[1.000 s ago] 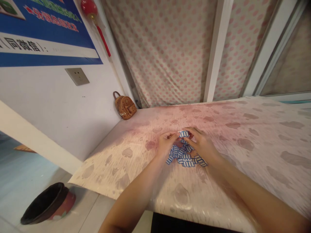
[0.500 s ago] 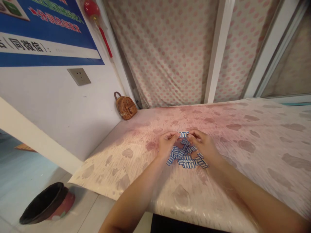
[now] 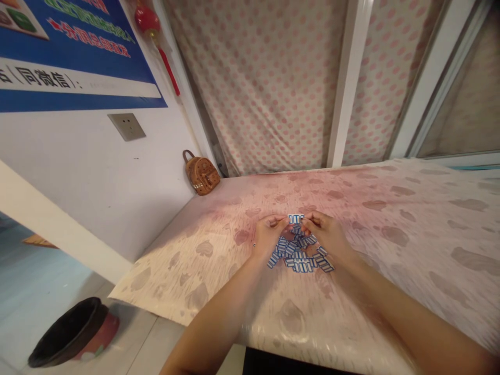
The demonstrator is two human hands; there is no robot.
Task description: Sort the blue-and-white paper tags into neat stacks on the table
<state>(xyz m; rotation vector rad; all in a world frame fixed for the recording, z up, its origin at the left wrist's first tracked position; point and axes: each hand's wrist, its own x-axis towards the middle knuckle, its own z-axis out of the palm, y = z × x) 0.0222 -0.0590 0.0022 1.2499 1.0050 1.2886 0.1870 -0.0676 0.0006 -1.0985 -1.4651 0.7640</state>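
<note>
Between my two hands is a small white card with blue-outlined strips (image 3: 296,219), held up just over the table. My left hand (image 3: 269,234) pinches its left edge between thumb and fingers. At the opposite edge, my right hand (image 3: 324,229) grips it the same way. Below and nearer to me lies a loose pile of similar blue-and-white striped pieces (image 3: 300,258), several of them overlapping at different angles. What is printed on the pieces is too small to make out.
A patterned plastic cloth covers the table (image 3: 371,219). A small brown backpack (image 3: 202,174) leans against the wall at the far left corner. On the floor at lower left stands a dark-lined bin (image 3: 74,333). A dotted curtain (image 3: 265,83) hangs behind the table.
Both hands keep their hold on the card, which tilts slightly so more of its face shows. The pile lies as before, and the view has shifted a little.
</note>
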